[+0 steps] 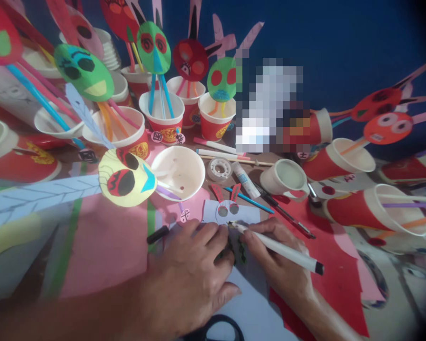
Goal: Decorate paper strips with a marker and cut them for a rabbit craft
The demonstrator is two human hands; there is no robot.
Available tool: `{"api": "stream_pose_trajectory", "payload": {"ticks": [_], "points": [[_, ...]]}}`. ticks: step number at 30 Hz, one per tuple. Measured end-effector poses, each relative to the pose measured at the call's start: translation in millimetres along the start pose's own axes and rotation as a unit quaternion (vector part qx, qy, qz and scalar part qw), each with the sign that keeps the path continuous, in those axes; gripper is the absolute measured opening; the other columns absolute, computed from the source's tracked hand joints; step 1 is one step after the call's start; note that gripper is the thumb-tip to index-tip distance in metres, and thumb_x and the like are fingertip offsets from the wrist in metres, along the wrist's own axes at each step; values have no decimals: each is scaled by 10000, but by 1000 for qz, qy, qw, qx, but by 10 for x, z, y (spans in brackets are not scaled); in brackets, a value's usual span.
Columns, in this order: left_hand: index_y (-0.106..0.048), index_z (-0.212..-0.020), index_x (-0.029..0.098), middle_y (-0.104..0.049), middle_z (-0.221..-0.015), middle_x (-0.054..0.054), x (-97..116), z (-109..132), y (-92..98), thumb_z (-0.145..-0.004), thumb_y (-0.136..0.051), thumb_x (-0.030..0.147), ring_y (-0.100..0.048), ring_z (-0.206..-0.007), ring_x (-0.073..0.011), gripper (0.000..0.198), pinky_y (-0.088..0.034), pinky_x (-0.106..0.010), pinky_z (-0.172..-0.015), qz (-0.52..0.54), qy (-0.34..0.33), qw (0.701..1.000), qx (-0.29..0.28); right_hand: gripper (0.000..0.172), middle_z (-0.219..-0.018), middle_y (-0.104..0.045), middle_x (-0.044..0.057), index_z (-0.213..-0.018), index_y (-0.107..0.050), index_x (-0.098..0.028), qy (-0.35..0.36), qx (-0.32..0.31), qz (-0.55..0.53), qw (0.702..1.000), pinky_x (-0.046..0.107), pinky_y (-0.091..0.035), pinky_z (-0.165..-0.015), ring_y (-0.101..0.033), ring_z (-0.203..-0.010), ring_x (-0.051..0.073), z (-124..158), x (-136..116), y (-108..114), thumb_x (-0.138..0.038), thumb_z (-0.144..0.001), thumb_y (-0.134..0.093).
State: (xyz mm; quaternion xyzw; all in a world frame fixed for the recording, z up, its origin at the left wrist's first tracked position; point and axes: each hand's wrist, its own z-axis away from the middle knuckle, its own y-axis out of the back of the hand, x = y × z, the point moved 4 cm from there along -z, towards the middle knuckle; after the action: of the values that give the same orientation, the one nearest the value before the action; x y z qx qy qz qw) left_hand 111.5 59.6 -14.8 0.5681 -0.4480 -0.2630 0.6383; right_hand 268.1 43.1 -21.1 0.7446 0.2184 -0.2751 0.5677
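A white marker (284, 246) with a black end is in my right hand (275, 251), fingers closed round it. Its tip rests at the lower edge of a small pale blue paper face (223, 213), which has grey round eyes and red ears. Pressed down on the pale blue paper (250, 289) just below and left of that face, my left hand (204, 270) lies with bent fingers and its thumb apart. What is under its fingertips is hidden. A black marker cap (158, 234) lies left of the left hand. Black scissor handles (220, 324) show at the bottom edge.
Red and white paper cups (161, 116) holding straws with paper faces (154, 47) crowd the back and sides. A white cup (179, 173), tape roll (220, 168), glue stick (246, 180) and pens (287, 210) stand or lie beyond my hands. Red paper (319, 270) is at right, pink paper (106, 246) at left.
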Motion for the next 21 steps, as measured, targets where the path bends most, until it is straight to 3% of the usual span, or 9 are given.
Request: {"api": "stream_pose_trajectory", "payload": {"ticks": [21], "points": [[-607, -1043, 187, -570, -1223, -99, 2, -11, 9, -938, -369, 454, -475, -1071, -281, 373, -357, -444, -828, 11, -1, 1000, -15, 171, -558, -647, -22, -690, -604, -209, 5, 2, 23, 1000, 184, -450, -421, -611, -454, 118, 24, 36, 0, -319, -820, -588]]}}
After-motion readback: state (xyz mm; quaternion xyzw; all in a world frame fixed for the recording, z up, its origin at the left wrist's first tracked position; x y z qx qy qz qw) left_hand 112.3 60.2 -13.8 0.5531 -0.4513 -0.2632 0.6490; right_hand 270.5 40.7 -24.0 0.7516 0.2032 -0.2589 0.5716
